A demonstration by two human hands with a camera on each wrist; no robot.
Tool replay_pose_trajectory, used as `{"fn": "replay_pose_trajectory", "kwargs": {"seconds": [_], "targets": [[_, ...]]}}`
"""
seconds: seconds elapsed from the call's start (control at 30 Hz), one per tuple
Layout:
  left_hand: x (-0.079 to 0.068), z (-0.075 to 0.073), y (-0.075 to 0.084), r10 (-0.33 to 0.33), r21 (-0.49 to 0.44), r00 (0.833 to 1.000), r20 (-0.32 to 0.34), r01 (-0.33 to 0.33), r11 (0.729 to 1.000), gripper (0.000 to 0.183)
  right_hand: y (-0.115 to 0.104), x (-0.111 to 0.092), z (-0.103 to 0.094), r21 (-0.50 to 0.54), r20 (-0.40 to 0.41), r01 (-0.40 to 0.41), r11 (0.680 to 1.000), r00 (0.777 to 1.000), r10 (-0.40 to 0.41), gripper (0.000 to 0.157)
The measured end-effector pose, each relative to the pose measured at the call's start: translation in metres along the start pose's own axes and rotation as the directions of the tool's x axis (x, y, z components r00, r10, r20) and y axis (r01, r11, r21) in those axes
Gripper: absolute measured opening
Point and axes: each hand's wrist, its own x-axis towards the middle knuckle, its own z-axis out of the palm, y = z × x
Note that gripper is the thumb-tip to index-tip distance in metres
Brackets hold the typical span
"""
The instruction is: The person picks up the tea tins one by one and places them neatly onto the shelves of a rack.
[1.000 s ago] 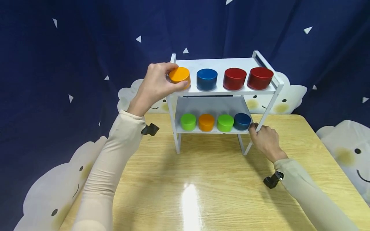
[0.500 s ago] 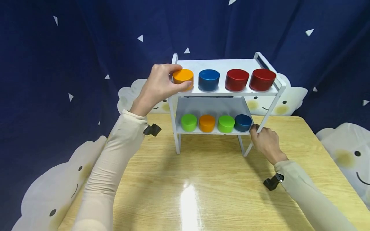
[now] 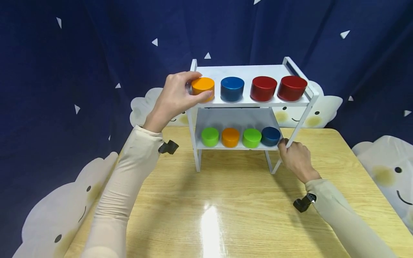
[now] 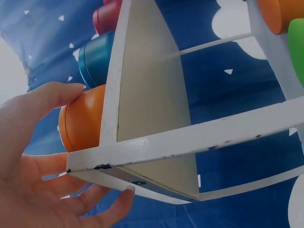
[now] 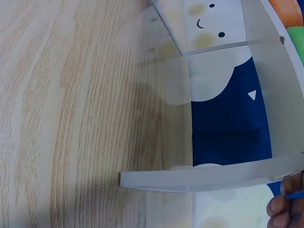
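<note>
At the left end of a white two-tier rack's upper shelf, my left hand pinches an orange round tin between thumb and fingers. The left wrist view shows this orange tin on the shelf edge, a lid seam round it, the lower fingers spread past the frame's corner. A blue tin and two red tins line up to its right. My right hand grips the rack's right side beside the lower shelf; its fingers show behind the white bar in the right wrist view.
On the lower shelf stand a green tin, an orange tin, another green tin and a dark blue tin. The rack's legs rest on a wooden table. A navy curtain hangs behind.
The orange tin in my left hand has come slightly down and right, now level with its neighbours on the upper shelf. My right hand keeps its hold on the rack.
</note>
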Motion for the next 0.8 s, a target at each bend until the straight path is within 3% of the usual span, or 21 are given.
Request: {"fn": "replay_pose_trajectory", "kwargs": {"seconds": [0.23, 0.37, 0.5, 0.6, 0.67, 0.8], "targets": [[-0.009, -0.001, 0.0, -0.023, -0.031, 0.998, -0.057, 0.021, 0.999, 0.055, 0.0, 0.0, 0.0, 0.004, -0.002, -0.006, 1.0, 1.0, 0.006, 0.051], [-0.028, 0.002, 0.001, -0.007, -0.078, 0.986, -0.169, -0.006, 0.997, 0.048, 0.002, -0.003, -0.001, 0.012, -0.01, -0.018, 1.0, 1.0, 0.018, 0.058], [-0.062, 0.016, -0.004, 0.082, -0.08, 0.945, -0.318, -0.113, 0.99, 0.04, 0.008, -0.017, -0.003, 0.036, -0.002, -0.013, 0.999, 1.0, 0.013, 0.059], [-0.092, 0.032, -0.014, 0.11, -0.062, 0.927, -0.359, -0.142, 0.988, 0.04, 0.013, -0.031, -0.005, 0.045, -0.015, 0.009, 0.999, 1.0, -0.008, 0.053], [-0.114, 0.045, -0.021, 0.09, -0.06, 0.933, -0.347, -0.118, 0.991, 0.038, 0.014, -0.042, -0.007, 0.033, -0.049, 0.036, 0.999, 0.998, -0.034, 0.047], [-0.159, 0.078, -0.031, 0.006, -0.031, 0.965, -0.263, -0.015, 0.999, 0.035, 0.009, -0.063, -0.013, -0.01, -0.141, 0.112, 0.994, 0.984, -0.112, 0.039]]}}
